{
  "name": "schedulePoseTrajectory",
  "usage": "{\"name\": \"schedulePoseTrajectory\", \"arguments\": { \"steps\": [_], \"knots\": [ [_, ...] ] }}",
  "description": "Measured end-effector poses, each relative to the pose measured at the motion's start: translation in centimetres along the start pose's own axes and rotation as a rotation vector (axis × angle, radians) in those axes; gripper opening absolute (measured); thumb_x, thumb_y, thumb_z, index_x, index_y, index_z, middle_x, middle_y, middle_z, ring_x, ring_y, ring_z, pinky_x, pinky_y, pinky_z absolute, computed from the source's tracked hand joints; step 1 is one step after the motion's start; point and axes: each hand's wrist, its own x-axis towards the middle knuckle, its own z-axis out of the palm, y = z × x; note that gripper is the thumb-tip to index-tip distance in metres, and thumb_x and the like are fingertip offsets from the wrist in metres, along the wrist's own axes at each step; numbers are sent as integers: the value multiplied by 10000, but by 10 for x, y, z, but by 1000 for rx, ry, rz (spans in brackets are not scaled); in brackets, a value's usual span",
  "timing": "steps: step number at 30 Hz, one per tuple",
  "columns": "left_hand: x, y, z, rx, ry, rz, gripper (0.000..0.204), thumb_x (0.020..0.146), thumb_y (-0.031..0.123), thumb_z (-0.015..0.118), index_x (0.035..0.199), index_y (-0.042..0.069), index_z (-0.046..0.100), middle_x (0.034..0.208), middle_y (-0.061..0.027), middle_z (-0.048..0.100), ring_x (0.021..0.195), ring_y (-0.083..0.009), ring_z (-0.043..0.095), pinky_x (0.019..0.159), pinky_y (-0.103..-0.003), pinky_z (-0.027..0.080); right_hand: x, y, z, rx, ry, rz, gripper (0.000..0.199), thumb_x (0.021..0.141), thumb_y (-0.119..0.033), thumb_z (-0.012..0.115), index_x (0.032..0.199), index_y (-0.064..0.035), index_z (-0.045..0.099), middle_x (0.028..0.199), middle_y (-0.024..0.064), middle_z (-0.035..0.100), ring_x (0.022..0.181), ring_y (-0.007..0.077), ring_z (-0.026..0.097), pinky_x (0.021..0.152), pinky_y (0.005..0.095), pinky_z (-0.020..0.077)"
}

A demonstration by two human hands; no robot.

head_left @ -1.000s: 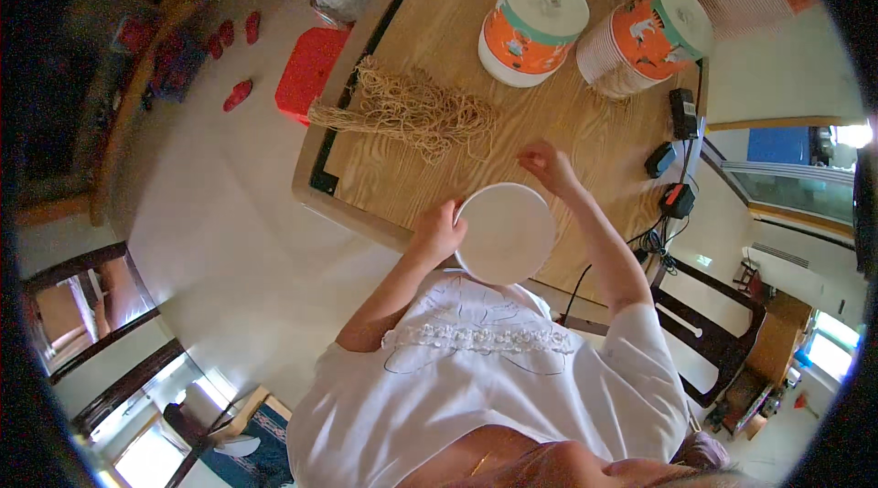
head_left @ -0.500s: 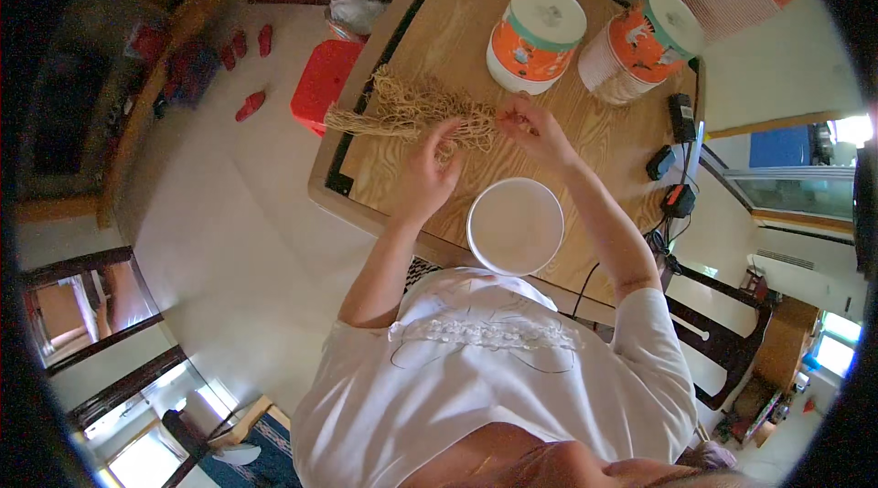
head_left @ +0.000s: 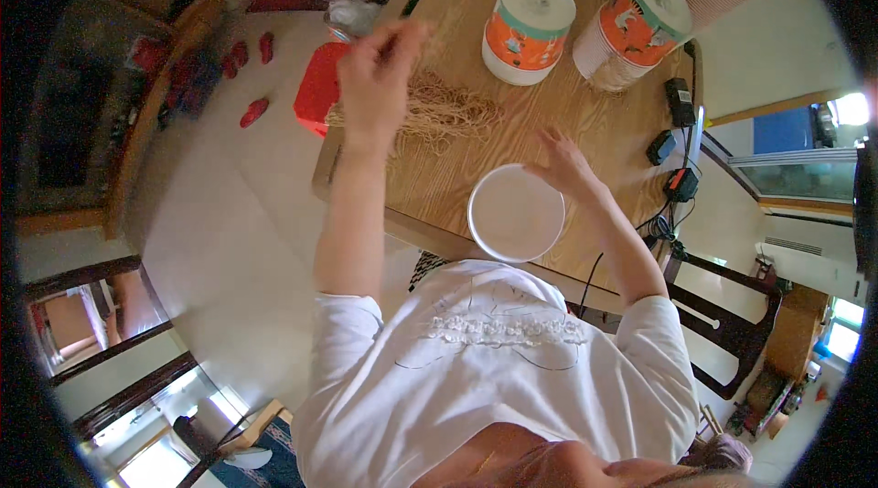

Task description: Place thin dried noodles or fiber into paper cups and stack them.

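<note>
The blurred left hand (head_left: 377, 81) hangs above tangled, thin tan string (head_left: 453, 113) on the wood-grained bench (head_left: 439, 184); whether it grips anything, I cannot tell. The right hand (head_left: 569, 163), fingers apart, is at the rim of a round white bowl (head_left: 517, 215) by the bench's near edge.

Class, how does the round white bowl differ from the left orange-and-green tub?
The bowl turns its open mouth upward; the tub has a closed end on top. The bowl's visible inside is plain; the tub carries coloured bands. Both look round and partly white.
</note>
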Motion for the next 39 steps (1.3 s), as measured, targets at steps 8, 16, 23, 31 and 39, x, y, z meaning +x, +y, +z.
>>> {"name": "schedulePoseTrajectory", "arguments": {
  "steps": [8,16,23,31,39],
  "knots": [
    [33,88,-66,961,331,920,137,790,93,563,901,70,639,851,3,623,727,-92,543,673,-221,433,-38,-14,8,139,-234,199,224,750,-150,517,963,-86,537,916,158,565,846,371,552,683,464,455],
    [-119,-29,-12,27,-698,-321,104,780,86,614,850,19,652,772,-45,649,700,-76,588,629,-213,470,-43,-41,-28,662,19,4,295,791,-52,564,1083,-64,525,1085,65,514,987,190,516,830,305,420],
    [-171,-67,21,-298,-667,-575,109,794,70,592,863,-10,621,744,-21,628,615,-33,519,550,-171,419,-59,-77,-24,920,-273,48,429,710,-60,670,1110,-71,515,978,33,585,857,141,537,768,277,448],
    [-182,-82,34,-435,-598,-636,88,800,59,572,882,31,554,793,-3,583,700,-48,531,637,-187,436,-68,-81,-8,854,-93,103,212,747,-66,648,939,-19,573,877,30,590,800,114,554,712,249,456],
    [-183,-91,50,-380,-532,-523,121,788,77,600,894,33,562,747,15,564,667,-73,530,626,-213,444,-73,-68,-10,741,-194,180,111,756,-113,638,822,-24,628,770,57,610,689,124,554,634,268,452]
  ]
}}
